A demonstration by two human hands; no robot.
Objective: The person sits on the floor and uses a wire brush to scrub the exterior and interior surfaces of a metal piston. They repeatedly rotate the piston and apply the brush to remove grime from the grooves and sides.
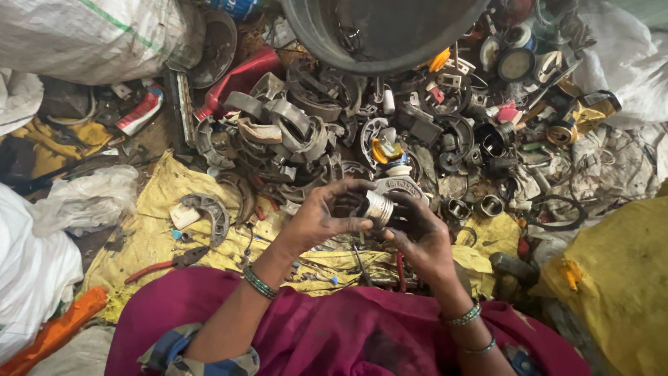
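Head view | left hand (316, 216) and right hand (417, 237) each pinch the ribbed metal cylinder (379, 207), held above the yellow cloth (149, 237) | judged rigid, fairly heavy, greasy; hold by the ribbed side | beyond: scrap metal heap (299, 139), dark tub (383, 28)

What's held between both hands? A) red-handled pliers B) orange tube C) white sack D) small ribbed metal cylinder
D: the left hand and right hand both grip a small ribbed metal cylinder; the pliers lie untouched on the yellow cloth.
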